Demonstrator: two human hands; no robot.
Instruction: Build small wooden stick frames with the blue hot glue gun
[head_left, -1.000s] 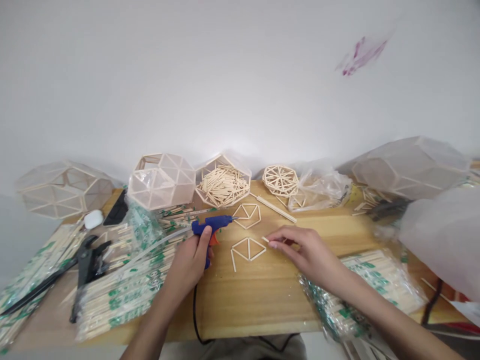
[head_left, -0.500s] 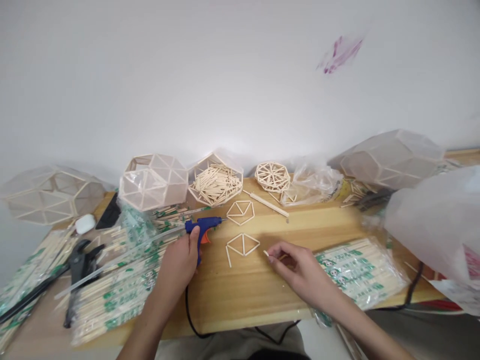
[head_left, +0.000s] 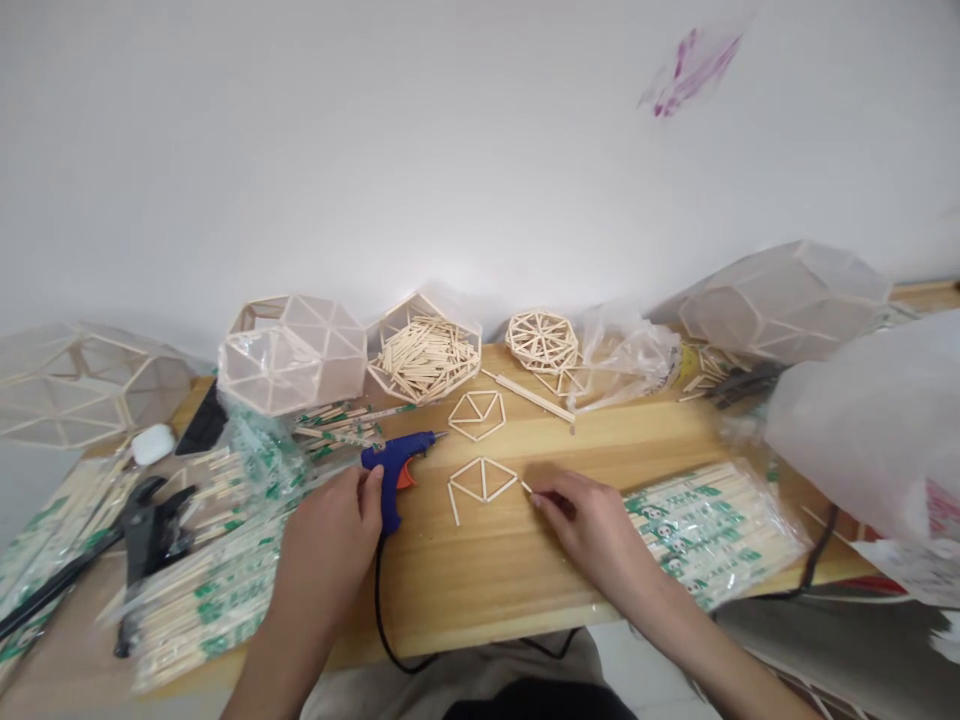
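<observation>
My left hand (head_left: 334,515) is at a blue glue gun (head_left: 394,480), its thumb against the back of the handle and its other fingers hidden. The nozzle points right, and the orange trigger shows uncovered. My right hand (head_left: 589,510) pinches a short wooden stick (head_left: 526,487), whose tip is at the right corner of a small stick frame (head_left: 484,480) lying on the wood. One stick (head_left: 454,504) slants down from that frame's left corner. Just behind lies a second frame (head_left: 477,415), five-sided with inner struts.
Along the wall stand several faceted stick-and-sheet shells, one filled with short sticks (head_left: 424,358), and a round stick lattice (head_left: 541,342). Bagged sticks flank the work on the left (head_left: 217,600) and right (head_left: 712,530). A black cutter (head_left: 146,545) lies left; a black cord (head_left: 381,610) hangs over the front edge.
My right hand has brought its stick left to the near frame's right corner. My left hand has slid back a little, exposing more of the glue gun's handle. The view has shifted slightly.
</observation>
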